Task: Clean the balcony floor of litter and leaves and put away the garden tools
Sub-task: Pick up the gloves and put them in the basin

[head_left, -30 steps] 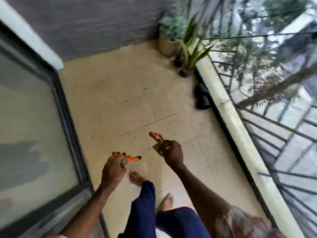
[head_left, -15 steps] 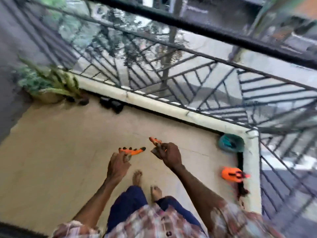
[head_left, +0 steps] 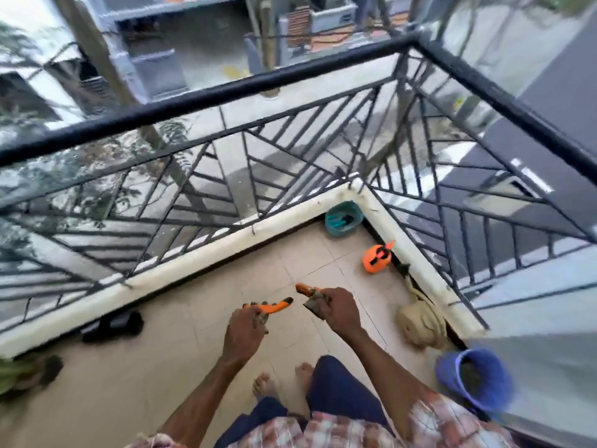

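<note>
Fingers (head_left: 258, 320) of the left hand (head_left: 245, 328): curled round an orange-handled garden tool (head_left: 274, 307), handle pointing forward; its working end is hidden under the hand.
Fingers (head_left: 326, 300) of the right hand (head_left: 339, 307): clamped on an orange-handled bladed tool (head_left: 305, 288), with a grey metal part showing below the knuckles. The two tools are near each other, tips apart, held above the middle of the balcony floor (head_left: 161, 367).

Item, far corner of the floor: teal tub (head_left: 342, 219), against the white kerb (head_left: 193, 263) where the railing (head_left: 226, 92) turns; dark tool shapes lie inside it.
Item, right edge: orange watering can (head_left: 376, 260), just beside the kerb.
Item, right edge, nearer: beige cloth hat (head_left: 420, 321), then a blue bucket (head_left: 475, 379).
Item, left edge along the kerb: black slippers (head_left: 113, 324); potted plant (head_left: 19, 373) at the near left, blurred.

Change noted: a second ago the view faced the plant end of the balcony; it has swung round to the railing corner, so the tub now lies straight ahead. Both grips are unchanged.

Judgement: tools have been gathered and the person is turning toward the tub, the likely store. Putting away is not yet done; both tools remain well apart from the tub.
</note>
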